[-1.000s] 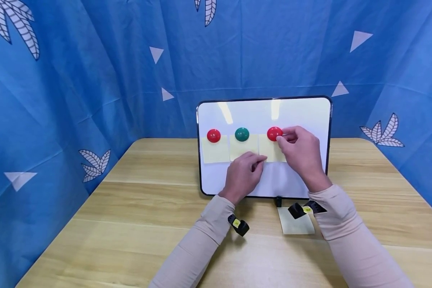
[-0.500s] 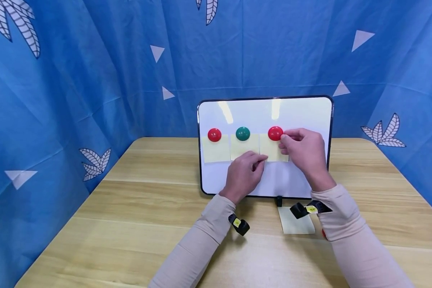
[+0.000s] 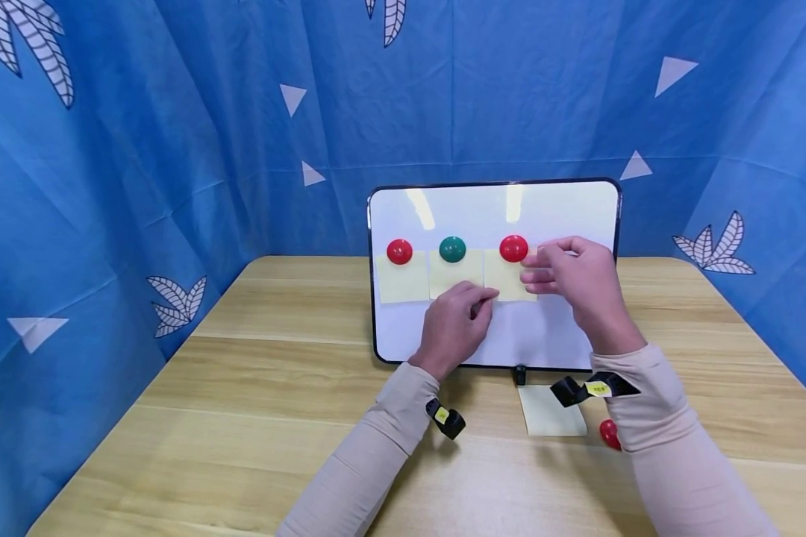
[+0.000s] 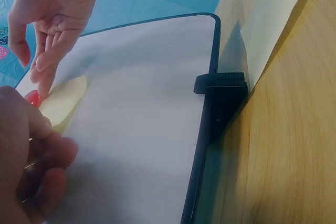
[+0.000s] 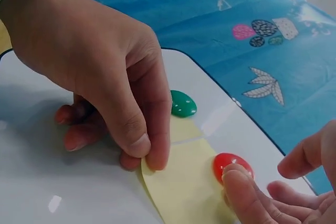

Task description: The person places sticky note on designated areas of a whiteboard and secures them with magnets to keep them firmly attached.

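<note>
A whiteboard (image 3: pixel 436 335) stands upright, bearing three yellow sticky notes in a row. A red round magnet (image 3: pixel 399 252) sits on the left note (image 3: pixel 403 282), a green one (image 3: pixel 453 249) on the middle note (image 3: pixel 446 274). Another red magnet (image 3: pixel 513 248) is at the top of the right note (image 3: pixel 502 277). My left hand (image 3: pixel 455 328) pinches this right note's lower left corner between thumb and index finger, as the right wrist view shows. My right hand (image 3: pixel 583 282) is just right of its magnet, fingers spread apart and holding nothing.
One loose sticky note (image 3: pixel 554 414) lies on the wooden table (image 3: pixel 242 432) before the board, near its black clip foot (image 3: pixel 520 374). A spare red magnet (image 3: pixel 610 434) lies beside my right sleeve, partly hidden. A blue patterned curtain (image 3: pixel 510 89) hangs behind.
My right hand has let go of the right red magnet, drawn back to the right and spread its fingers. The spare magnet on the table has come into view. My left hand stays put.
</note>
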The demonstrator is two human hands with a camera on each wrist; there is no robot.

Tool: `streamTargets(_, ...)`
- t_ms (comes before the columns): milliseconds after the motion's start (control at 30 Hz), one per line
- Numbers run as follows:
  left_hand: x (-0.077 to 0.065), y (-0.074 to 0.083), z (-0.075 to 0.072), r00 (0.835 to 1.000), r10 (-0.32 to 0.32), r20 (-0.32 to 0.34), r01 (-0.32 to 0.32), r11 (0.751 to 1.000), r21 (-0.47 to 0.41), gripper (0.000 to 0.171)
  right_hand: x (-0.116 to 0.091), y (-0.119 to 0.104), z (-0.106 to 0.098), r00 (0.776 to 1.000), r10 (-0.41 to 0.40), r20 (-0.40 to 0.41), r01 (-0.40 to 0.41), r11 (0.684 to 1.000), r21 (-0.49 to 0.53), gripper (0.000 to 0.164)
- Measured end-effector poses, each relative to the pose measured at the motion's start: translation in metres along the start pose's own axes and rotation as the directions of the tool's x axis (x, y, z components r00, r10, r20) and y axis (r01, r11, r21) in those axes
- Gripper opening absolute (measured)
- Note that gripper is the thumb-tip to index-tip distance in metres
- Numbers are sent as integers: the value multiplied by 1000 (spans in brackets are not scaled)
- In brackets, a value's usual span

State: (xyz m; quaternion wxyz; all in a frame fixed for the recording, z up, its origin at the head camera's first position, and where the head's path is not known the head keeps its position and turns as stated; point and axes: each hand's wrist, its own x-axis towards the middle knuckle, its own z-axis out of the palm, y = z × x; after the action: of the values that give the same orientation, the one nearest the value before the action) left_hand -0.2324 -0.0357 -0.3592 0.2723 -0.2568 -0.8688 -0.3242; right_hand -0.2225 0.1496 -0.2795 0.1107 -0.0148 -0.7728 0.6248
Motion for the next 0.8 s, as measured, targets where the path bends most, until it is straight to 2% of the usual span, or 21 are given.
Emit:
streamTargets(133, 0, -1, 0, 1000, -1, 2, 1, 1000, -9, 21, -1, -2, -2, 1000, -7, 6, 7, 1000, -1, 36)
streamTargets(333, 0, -1, 0, 1000, -5, 10, 5, 1000, -7, 21, -2, -2, -4, 999, -32, 13, 33, 996, -87, 36)
streamTargets(800, -1, -2, -1, 1000, 4, 18, -4, 1000, 7, 18, -4, -1, -9, 991, -67, 111, 94, 963, -253, 38)
